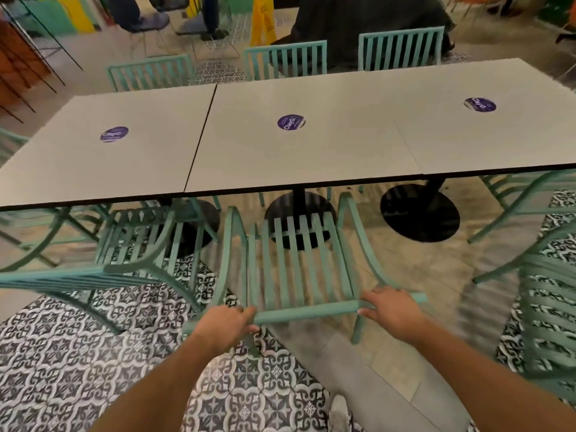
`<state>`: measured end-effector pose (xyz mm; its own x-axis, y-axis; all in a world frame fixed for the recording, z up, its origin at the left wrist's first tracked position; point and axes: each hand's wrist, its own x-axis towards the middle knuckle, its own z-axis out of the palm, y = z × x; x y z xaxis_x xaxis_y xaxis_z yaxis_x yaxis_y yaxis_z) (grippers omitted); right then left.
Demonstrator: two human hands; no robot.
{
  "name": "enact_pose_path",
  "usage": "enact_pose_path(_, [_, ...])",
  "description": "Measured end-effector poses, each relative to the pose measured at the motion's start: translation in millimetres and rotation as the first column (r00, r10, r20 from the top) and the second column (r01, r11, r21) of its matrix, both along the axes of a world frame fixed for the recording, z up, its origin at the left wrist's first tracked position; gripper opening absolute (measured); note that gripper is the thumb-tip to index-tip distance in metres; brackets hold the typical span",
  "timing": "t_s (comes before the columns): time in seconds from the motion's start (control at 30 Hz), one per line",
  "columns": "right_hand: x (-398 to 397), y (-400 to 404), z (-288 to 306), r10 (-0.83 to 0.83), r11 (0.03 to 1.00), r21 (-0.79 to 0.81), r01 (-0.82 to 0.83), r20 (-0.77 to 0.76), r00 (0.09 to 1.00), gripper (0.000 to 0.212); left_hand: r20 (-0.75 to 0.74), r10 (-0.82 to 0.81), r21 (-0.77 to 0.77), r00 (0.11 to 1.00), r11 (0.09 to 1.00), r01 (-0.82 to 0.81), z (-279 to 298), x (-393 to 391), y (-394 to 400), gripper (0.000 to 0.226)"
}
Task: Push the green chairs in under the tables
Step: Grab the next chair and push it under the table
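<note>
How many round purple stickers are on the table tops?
3: one sticker on the left table, one on the middle table, one on the right table. None seems hidden.

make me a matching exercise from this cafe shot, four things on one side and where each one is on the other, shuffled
Things:
1. left hand
2. right hand
3. purple sticker
4. yellow floor sign

Places:
A. on top of the middle table
B. gripping the left end of the top rail of the green chair
C. on the floor beyond the tables
D. gripping the right end of that rail

Pairs: 1-B, 2-D, 3-A, 4-C
</note>
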<state>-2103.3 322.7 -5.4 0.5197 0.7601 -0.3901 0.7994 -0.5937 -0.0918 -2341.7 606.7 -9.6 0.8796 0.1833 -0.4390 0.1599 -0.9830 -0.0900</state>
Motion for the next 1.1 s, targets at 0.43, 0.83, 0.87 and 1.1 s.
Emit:
enact_pose_path(0.43, [64,48,-5,-0.022,1.0,-0.015,0.022,0.038,0.999,0.042,0.003,0.018,0.031,1.0,0.999,-0.018,7,69,47,0.042])
enact_pose_path(0.83, [75,72,-10,-0.074,0.995,0.065,0.072,0.028,0.997,0.033,0.052,-0.076,0.062,0.996,0.995,0.072,13,90,88,0.044])
enact_pose_path(0.87, [77,73,-9,-0.075,0.995,0.067,0.073,0.028,0.997,0.033,0.048,-0.071,0.057,0.996,0.996,0.069,13,92,89,0.044])
enact_pose_path(1.1, [98,74,-8,-0.059,0.996,0.068,0.057,0.031,0.998,0.036,0.074,-0.05,0.063,0.996,0.997,0.046,8,112,89,0.043])
